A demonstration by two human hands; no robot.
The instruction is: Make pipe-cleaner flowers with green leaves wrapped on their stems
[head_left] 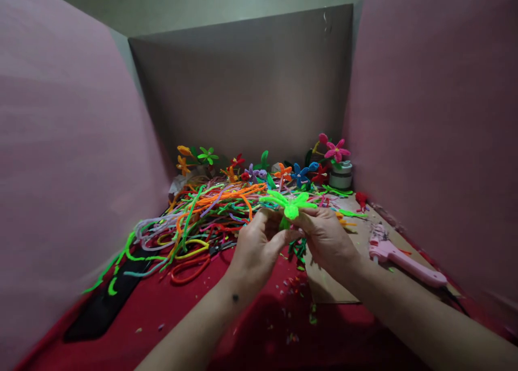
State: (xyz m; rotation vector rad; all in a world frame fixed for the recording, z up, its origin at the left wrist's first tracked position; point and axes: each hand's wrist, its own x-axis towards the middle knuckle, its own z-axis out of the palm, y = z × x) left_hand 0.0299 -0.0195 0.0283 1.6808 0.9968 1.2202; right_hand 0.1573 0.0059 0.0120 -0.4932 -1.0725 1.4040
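A bright green fuzzy flower [290,205] with several petals is held up between my two hands, in front of the heap of pipe cleaners. My left hand [259,247] comes from the lower left, its thumb and fingers closed on the flower's underside. On the other side, my right hand [326,241] pinches the flower's base near its lower petal. The fingertips of both hands are close together, and they partly hide the lower part of the flower.
A heap of coloured pipe cleaners [218,204] lies behind and left. Finished flowers [299,174] stand along the back. At right, a pink glue gun [408,263] rests on cardboard [335,284]. A black flat object [101,301] lies left on red cloth [162,317]. Pink walls flank both sides.
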